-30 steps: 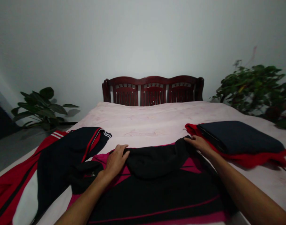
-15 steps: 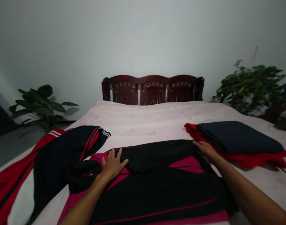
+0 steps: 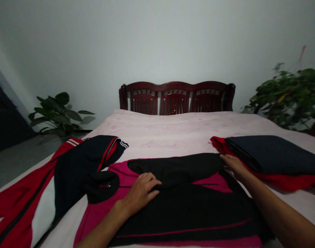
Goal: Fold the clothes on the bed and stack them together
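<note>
A black and magenta jacket [image 3: 193, 210] lies spread on the bed in front of me, its collar to the left. One black sleeve [image 3: 180, 165] is folded along its far edge. My left hand [image 3: 143, 189] rests on the jacket near that sleeve, fingers stretched out over the cloth and gripping nothing. At the sleeve's right end, my right hand [image 3: 233, 164] has its fingers closed on the cuff; part of its grip is hidden.
Left of the jacket lies a red, navy and white track jacket [image 3: 69, 172]. Folded navy clothing [image 3: 273, 155] sits on a red garment [image 3: 284, 182] at the right. A pale pink sheet [image 3: 157, 129] covers the bed, with a dark wooden headboard [image 3: 176, 98] behind. Potted plants [image 3: 56, 113] flank it.
My left hand has slid right across the jacket, from near the shoulder to farther along the sleeve. My right hand stays at the cuff. The view has turned slightly left.
</note>
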Motion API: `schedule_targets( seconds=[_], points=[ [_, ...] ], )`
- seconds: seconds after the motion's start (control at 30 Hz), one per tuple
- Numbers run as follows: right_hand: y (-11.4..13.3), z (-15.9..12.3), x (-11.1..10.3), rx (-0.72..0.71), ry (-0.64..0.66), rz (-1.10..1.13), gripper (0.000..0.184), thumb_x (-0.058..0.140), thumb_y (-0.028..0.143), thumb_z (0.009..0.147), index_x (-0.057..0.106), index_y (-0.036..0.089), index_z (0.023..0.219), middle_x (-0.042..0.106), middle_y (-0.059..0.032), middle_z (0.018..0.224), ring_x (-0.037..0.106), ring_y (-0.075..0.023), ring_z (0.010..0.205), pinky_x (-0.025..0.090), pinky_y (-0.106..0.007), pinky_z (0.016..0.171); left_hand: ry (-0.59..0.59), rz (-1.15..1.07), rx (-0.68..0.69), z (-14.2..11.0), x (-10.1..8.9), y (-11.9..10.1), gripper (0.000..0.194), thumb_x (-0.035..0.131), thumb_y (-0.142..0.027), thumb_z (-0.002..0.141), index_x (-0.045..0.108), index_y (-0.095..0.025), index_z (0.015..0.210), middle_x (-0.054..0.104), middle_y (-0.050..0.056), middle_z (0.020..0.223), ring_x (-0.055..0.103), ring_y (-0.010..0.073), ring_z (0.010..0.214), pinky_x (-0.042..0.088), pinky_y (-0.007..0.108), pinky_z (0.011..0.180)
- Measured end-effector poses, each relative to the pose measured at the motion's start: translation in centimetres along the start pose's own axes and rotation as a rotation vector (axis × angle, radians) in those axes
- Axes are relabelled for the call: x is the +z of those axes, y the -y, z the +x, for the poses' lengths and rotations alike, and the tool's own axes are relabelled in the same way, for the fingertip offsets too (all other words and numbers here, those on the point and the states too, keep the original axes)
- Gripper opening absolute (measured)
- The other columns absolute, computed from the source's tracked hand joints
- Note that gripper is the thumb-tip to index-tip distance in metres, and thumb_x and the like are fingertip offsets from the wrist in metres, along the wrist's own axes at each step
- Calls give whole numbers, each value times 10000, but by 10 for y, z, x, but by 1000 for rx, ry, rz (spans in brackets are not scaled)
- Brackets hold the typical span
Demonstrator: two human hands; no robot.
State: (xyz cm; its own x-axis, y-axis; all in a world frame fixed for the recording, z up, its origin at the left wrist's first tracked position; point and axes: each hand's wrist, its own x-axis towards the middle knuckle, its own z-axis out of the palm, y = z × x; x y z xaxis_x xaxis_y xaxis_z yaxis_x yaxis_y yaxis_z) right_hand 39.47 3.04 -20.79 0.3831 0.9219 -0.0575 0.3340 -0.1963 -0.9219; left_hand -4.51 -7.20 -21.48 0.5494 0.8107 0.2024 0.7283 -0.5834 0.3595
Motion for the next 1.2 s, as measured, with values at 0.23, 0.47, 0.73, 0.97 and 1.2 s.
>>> schedule_targets(
  seconds=[0.23, 0.47, 0.73, 0.97, 1.2],
  points=[
    [1, 2, -13, 28, -6, -351, 265, 525, 360, 791, 646, 135, 861, 661, -212, 936, 655, -336, 865, 522, -456, 760, 30, -131, -43, -18, 0, -6, 190, 506, -274, 975, 636, -212, 1099, 630, 37, 1017, 575, 181, 971, 433, 325, 878],
    [40, -31, 20, -512, -156, -898, 609, 316, 438, 962, 488, 102, 1439, 465, -173, 1462, 463, -358, 1325, 383, -540, 1092, -173, 130, -507, -3, -20, 42, 360, 371, -375, 1024, 597, -233, 1266, 555, 80, 1322, 491, 202, 1254, 348, 364, 1092],
    [0, -48, 68, -457, 159, -1327, 630, 271, 508, 1001, 291, 254, 1577, 173, -37, 1636, 164, -309, 1514, 204, -596, 1178, -142, 315, -742, -12, -6, 92, 405, 393, -337, 983, 524, -195, 1339, 442, 158, 1445, 308, 298, 1424, 136, 556, 1162],
    [-5, -42, 58, -369, 212, -1310, 646, 213, 522, 1009, 201, 260, 1600, 85, -24, 1652, 92, -273, 1533, 183, -554, 1202, -193, 366, -736, -15, -5, 98, 371, 386, -322, 977, 560, -210, 1284, 521, 111, 1385, 327, 289, 1421, 145, 510, 1179],
    [22, -72, 52, -322, 23, -1345, 677, 283, 503, 1008, 257, 155, 1589, 195, -143, 1623, 209, -326, 1500, 211, -513, 1198, -242, 386, -612, -2, -10, 44, 471, 351, -320, 1017, 490, -152, 1434, 313, 146, 1580, 233, 298, 1492, 167, 490, 1213]
  ],
)
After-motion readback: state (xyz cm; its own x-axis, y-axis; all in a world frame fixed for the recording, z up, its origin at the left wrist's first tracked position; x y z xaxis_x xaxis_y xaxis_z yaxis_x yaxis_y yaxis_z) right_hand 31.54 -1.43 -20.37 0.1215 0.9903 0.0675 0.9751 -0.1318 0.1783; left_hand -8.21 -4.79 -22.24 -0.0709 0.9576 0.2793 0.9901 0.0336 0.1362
